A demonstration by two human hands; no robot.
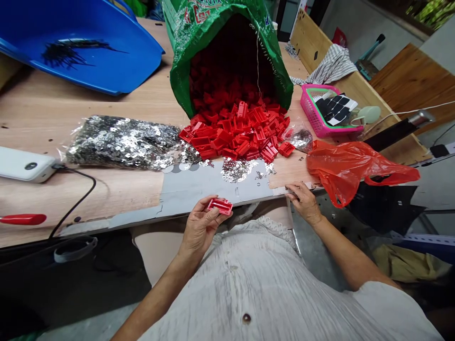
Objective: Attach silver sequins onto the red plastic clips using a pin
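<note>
My left hand (pixel 201 225) grips a small red plastic housing (pixel 221 206), its hollow side turned up, just off the table's front edge. To the right, my right hand (pixel 303 201) is at the table edge with thumb and fingertips drawn together; a tiny dark bit shows at the tips, too small to name. A heap of similar red housings (pixel 245 130) spills from a green woven sack (pixel 179 85). In front of the heap lies a small pile of shiny metal pieces (pixel 236 169) on grey sheeting (pixel 199 187) along the table edge.
A clear bag of metal pieces (pixel 124 142) lies left of the heap. Behind it sits a blue scoop-shaped bin (pixel 117 71) with dark thin strips. At left are a white power bank (pixel 24 163) and cable. A pink basket (pixel 313 111) and red plastic bag (pixel 351 163) are at right.
</note>
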